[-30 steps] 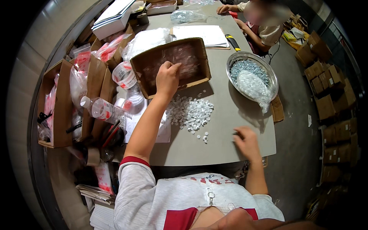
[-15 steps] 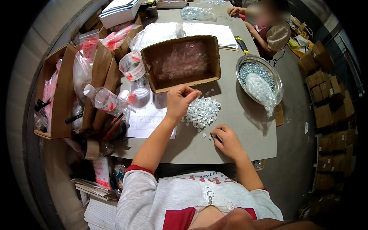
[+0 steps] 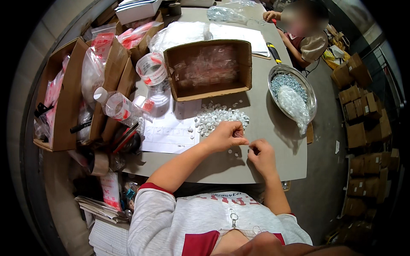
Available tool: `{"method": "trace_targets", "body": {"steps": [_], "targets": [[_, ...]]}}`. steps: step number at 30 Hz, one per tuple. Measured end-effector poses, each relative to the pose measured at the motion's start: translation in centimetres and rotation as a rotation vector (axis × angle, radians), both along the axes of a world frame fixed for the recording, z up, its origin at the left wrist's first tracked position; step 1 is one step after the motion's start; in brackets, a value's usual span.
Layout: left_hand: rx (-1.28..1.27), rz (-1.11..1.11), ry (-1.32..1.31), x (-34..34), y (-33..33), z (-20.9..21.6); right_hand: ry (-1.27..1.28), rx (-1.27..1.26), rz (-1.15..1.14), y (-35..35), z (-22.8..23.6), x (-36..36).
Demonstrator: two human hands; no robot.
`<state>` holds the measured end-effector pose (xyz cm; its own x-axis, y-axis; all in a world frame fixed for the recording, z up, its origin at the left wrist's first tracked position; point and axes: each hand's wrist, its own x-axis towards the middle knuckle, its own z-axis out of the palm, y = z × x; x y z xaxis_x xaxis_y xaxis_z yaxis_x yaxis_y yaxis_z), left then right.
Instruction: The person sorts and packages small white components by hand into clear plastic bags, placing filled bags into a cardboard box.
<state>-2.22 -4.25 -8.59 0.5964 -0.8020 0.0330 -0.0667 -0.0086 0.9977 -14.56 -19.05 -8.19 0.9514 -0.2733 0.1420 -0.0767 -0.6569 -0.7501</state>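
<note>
Currently, left hand [image 3: 230, 135] pinching probably clear bag [image 3: 239, 134] before white disc pile [image 3: 213, 119]; right hand [image 3: 262, 158], right of pile, curling fingers, hold unclear; carton [image 3: 209, 93] sitting beyond.

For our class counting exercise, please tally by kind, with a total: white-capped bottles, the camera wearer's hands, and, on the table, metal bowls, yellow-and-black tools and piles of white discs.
White-capped bottle: 1
Left hand and right hand: 2
Metal bowl: 1
Yellow-and-black tool: 1
Pile of white discs: 1 (too crowded to count singly)
Total: 6
</note>
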Motion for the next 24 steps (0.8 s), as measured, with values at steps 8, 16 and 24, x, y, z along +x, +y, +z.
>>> {"method": "trace_targets", "body": {"steps": [8,16,24], "targets": [[0.179,-0.228,-0.162,-1.0,-0.2,0.9,-0.207,0.350,0.083,0.7,1.8,0.6],[0.068,-0.208,0.015,-0.9,-0.1,0.3,-0.228,0.605,0.030,2.0,2.8,0.8],[-0.075,-0.033,0.158,1.1,0.9,0.5,0.137,0.124,0.200,2.3,0.9,0.5]]}}
